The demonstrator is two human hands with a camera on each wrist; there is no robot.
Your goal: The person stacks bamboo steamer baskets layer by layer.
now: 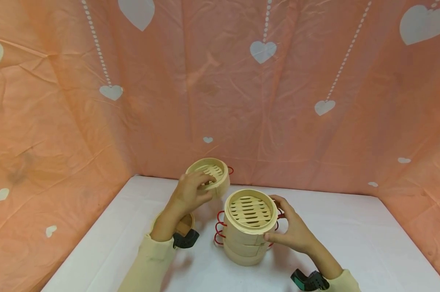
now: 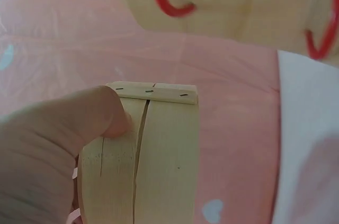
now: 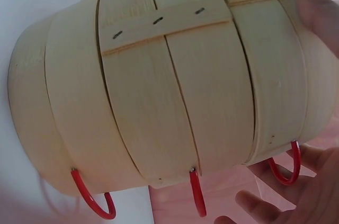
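My left hand (image 1: 191,194) grips a round bamboo steamer basket (image 1: 224,190) by its rim, tilted and held up off the table behind the stack. In the left wrist view the thumb (image 2: 114,115) presses on its pale outer wall. To the right stands an upright stack of bamboo steamer baskets (image 1: 245,245) with red looped handles and a slatted floor showing on top. My right hand (image 1: 294,229) holds the stack's top basket (image 3: 275,70), thumb at the front and fingers around the far right side, by a red handle (image 3: 291,173).
A round bamboo piece with a brown inside (image 1: 185,225) lies on the white table (image 1: 114,243), partly hidden behind the left wrist. Pink sheeting with white hearts (image 1: 234,101) rises behind and at both sides of the table.
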